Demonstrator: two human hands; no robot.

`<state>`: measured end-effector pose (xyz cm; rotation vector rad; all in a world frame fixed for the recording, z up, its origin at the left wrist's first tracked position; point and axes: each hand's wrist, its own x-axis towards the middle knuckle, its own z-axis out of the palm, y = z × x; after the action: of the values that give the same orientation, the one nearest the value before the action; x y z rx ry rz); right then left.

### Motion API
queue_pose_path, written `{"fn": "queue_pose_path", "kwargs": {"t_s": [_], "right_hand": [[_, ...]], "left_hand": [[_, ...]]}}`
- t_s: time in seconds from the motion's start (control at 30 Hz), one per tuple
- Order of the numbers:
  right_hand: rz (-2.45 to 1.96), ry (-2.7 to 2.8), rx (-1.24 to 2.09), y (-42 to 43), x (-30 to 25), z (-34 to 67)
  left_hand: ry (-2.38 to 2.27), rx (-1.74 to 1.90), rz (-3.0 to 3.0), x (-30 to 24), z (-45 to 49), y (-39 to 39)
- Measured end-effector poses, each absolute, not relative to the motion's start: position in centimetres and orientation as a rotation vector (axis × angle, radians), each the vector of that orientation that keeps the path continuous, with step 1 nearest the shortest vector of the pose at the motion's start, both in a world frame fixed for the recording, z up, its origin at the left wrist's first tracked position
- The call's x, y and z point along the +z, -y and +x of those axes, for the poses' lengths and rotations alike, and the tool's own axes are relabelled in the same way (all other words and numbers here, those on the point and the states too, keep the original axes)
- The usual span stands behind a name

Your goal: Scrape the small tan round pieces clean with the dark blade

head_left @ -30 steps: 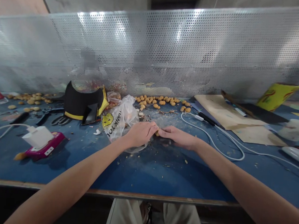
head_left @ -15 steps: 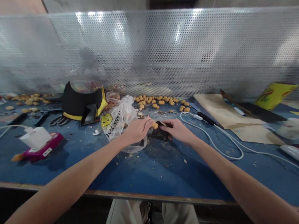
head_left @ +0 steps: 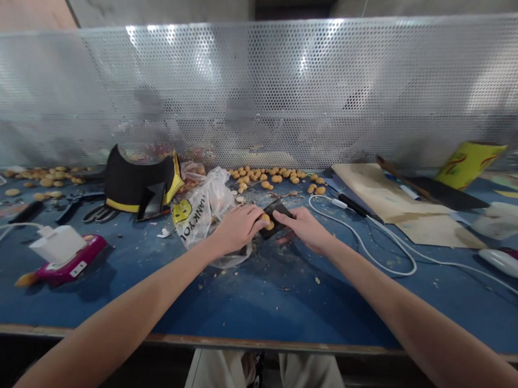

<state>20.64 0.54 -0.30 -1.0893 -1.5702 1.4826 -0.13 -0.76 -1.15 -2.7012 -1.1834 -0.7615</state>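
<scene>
The left hand (head_left: 238, 225) pinches a tan piece (head_left: 266, 221), seemingly unfinished, the right hand (head_left: 309, 229) grips a dark sheet (head_left: 276, 207), and loose pieces (head_left: 267, 185) beyond them may remain.

"HANK YOU" on plastic bag (head_left: 208, 205); likely "THANK", start unclear.

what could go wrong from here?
The small tan piece may slip from the left hand; it offers little to grip.
The plastic bag lies right by that hand and might get dragged.
The white cable runs beside the right forearm and could snag.
</scene>
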Motion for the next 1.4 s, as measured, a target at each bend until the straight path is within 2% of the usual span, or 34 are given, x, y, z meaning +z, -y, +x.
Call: {"fn": "queue_pose_path", "kwargs": {"t_s": [0.13, 0.37, 0.57, 0.77, 0.97, 1.1, 1.4], "right_hand": [[-1.008, 1.559, 1.515, -0.4, -0.2, 20.5], [-0.866, 1.365, 1.420, -1.5, -1.2, 20.5], [-0.838, 1.236, 1.581, -0.9, -1.1, 19.8], [-0.763, 1.230, 1.595, 0.5, -0.6, 18.3], [-0.844, 1.549, 1.220, 0.8, -1.0, 17.9], [-0.900, 1.649, 1.045, 0.7, -1.1, 18.3], [-0.856, 1.666, 1.066, 0.5, -1.2, 18.5]], "left_hand": [[1.233, -0.783, -2.711, -1.4, -0.1, 0.6], [1.250, -1.254, -2.643, -1.6, -0.8, 0.1], [1.224, -1.360, -2.686, -1.6, -0.6, 0.3], [1.183, -1.204, -2.745, -1.5, -0.4, 0.5], [1.209, -1.155, -2.712, -1.6, -0.9, 0.1], [1.065, -1.001, -2.721, -1.3, -0.7, 0.3], [1.166, -1.020, -2.726, -1.3, -0.9, 0.2]]}}
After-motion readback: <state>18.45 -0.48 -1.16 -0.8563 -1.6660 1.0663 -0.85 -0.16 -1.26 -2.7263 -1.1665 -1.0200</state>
